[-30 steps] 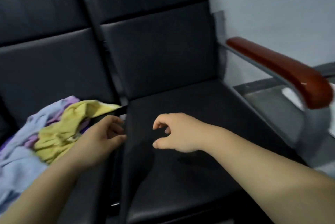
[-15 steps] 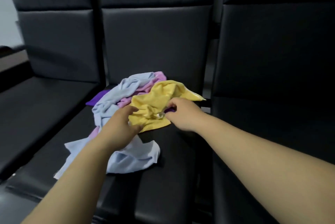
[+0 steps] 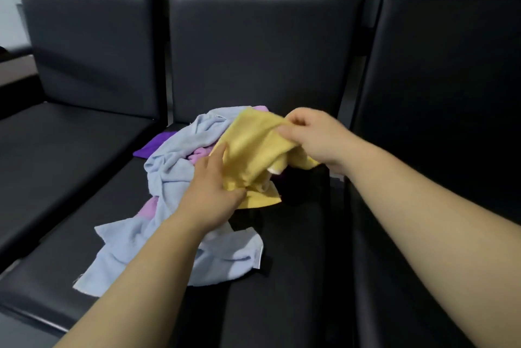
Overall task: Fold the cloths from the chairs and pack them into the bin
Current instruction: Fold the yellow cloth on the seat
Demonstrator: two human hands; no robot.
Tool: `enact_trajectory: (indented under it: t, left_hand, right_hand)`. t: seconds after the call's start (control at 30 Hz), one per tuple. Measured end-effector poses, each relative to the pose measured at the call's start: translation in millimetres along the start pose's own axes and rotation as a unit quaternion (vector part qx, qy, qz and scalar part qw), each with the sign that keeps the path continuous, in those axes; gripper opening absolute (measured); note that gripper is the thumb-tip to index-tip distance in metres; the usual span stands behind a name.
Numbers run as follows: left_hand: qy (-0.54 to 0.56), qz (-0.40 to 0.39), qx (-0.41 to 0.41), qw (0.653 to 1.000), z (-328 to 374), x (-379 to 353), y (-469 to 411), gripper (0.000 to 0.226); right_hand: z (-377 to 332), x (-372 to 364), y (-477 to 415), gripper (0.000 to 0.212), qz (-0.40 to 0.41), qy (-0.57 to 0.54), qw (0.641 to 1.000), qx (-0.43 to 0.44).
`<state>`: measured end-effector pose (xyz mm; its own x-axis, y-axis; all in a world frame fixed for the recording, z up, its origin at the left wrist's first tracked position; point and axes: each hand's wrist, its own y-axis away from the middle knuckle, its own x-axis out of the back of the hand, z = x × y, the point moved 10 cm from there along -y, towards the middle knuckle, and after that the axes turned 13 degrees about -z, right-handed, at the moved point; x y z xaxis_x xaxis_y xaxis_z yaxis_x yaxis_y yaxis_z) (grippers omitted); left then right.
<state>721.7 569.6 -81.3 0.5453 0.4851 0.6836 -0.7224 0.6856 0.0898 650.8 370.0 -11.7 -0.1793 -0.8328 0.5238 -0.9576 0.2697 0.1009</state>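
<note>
A heap of cloths lies on the middle black chair seat (image 3: 296, 277). On top is a yellow cloth (image 3: 253, 150), lifted off the pile. My right hand (image 3: 313, 136) pinches its upper edge between thumb and fingers. My left hand (image 3: 211, 195) grips its lower left part, thumb on top. Under it lie a large light blue cloth (image 3: 174, 178), a pink cloth (image 3: 197, 154) and a dark purple cloth (image 3: 150, 144). No bin is in view.
Three black padded chairs stand side by side; the left seat (image 3: 70, 144) and the right seat (image 3: 437, 263) hold nothing. A narrow gap (image 3: 345, 206) runs between the middle and right chairs.
The view swung left from the right chair to the pile. Both hands reached the yellow cloth and took hold of it; my right hand has now raised its edge off the heap.
</note>
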Motion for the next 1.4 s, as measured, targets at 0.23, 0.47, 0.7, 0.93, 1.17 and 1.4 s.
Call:
enact_trajectory:
  t: [0.23, 0.47, 0.7, 0.93, 1.17, 1.4]
  left_hand:
    - [-0.025, -0.017, -0.051, 0.998, 45, -22, 3, 0.012]
    - [0.041, -0.038, -0.068, 0.996, 73, -36, 21, 0.008]
    - [0.033, -0.016, -0.055, 0.998, 109, -47, 34, 0.021]
    - [0.264, -0.019, -0.053, 0.963, 158, -72, 47, 0.012]
    - [0.506, -0.215, -0.007, 0.835, 224, -177, 57, 0.022]
    - [0.101, -0.029, -0.037, 0.994, 208, -188, 50, 0.032]
  right_hand:
    - [26, 1, 48, 0.019, -0.002, -0.295, 0.954, -0.060]
    - [46, 24, 80, 0.023, 0.056, -0.465, 0.882, -0.056]
    - [66, 46, 110, 0.021, 0.090, -0.574, 0.813, -0.043]
    - [91, 88, 157, 0.036, 0.179, -0.587, 0.785, -0.083]
    - [114, 166, 235, 0.031, 0.287, -0.572, 0.761, -0.109]
    - [162, 199, 306, 0.016, 0.274, -0.059, 0.936, -0.211]
